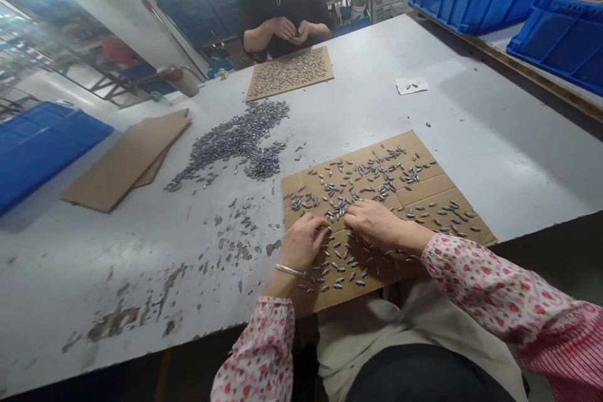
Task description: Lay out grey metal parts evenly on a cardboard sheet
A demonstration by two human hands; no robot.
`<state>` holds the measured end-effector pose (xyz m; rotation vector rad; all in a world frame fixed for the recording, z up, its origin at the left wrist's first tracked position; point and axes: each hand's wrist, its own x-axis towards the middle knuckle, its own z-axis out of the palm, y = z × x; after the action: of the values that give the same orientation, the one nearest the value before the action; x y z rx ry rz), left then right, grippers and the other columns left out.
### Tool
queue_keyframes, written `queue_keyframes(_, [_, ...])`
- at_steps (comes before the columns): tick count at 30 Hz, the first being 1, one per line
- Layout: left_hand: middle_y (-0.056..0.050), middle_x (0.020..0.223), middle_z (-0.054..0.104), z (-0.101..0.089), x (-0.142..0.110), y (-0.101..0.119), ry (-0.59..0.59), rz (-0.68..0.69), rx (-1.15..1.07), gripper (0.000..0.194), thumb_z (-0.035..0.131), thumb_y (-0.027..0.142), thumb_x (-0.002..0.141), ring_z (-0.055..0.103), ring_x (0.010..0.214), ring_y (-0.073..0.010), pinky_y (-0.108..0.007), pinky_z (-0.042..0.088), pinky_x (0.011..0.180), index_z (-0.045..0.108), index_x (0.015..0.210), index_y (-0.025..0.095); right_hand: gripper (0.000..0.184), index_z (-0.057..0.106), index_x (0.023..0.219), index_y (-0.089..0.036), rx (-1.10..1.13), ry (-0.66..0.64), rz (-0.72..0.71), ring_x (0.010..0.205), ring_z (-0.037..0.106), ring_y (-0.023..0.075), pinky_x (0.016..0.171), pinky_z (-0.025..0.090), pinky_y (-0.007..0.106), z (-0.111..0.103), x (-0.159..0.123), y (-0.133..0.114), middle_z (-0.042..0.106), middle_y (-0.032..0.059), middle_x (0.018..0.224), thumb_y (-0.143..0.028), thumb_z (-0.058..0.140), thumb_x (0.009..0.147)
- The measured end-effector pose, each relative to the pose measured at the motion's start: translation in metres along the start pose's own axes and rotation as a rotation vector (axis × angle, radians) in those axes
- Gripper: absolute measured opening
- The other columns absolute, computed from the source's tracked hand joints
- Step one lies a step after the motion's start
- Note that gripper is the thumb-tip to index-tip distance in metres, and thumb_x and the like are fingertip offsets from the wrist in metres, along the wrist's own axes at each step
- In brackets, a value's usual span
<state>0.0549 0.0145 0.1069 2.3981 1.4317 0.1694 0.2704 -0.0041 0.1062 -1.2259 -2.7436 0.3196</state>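
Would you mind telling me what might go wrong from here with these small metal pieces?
The cardboard sheet reaches the near edge of the table, so if it shifts, oblong metal pieces by the left hand and right hand might slide off. Strays beside the grey heap could also get mixed in.

A white long sleeve printed with small pink and red flowers covers each forearm, the left sleeve (257, 352) and the right sleeve (490, 289) both gathered in soft folds. Higher up the right arm, a pink-and-red striped fabric (570, 352) shows. A thin silver bangle (289, 271) sits just above the bare left hand (301, 245). A cream cloth apron (414, 333) hangs over dark trousers (424, 383)
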Motion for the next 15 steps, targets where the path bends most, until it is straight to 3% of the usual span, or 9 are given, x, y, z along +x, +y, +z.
queue_keyframes(7, [-0.003,0.085,0.061,0.002,-0.001,-0.001,0.006,-0.007,-0.019,0.019,0.05,0.028,0.088,0.059,0.082,-0.0156,-0.026,0.044,0.075,0.067,0.09,0.021,0.012,0.059,0.095,-0.013,-0.028,0.058,-0.042,0.087,0.051,0.0204,0.076,0.037,0.032,0.016,0.015,-0.012,0.062,0.0101,0.093,-0.015,0.048,0.09])
queue_keyframes(11, [-0.003,0.087,0.062,-0.001,-0.002,-0.002,0.028,-0.058,-0.017,0.019,0.049,0.026,0.088,0.059,0.083,-0.0162,-0.027,0.045,0.076,0.068,0.09,0.021,0.017,0.063,0.094,-0.013,-0.024,-0.007,-0.089,0.089,0.053,0.0211,0.077,0.038,0.033,0.016,0.024,-0.02,0.063,0.0105,0.09,-0.016,0.046,0.092])
queue_keyframes(15, [-0.004,0.088,0.063,-0.007,0.0,0.006,0.015,-0.072,0.005,0.02,0.05,0.026,0.088,0.059,0.083,-0.0158,-0.026,0.045,0.075,0.068,0.092,0.021,0.02,0.067,0.09,-0.016,0.07,-0.043,0.04,0.089,0.054,0.0197,0.075,0.038,0.03,0.002,0.025,-0.01,0.063,0.0099,0.091,-0.023,0.049,0.093])
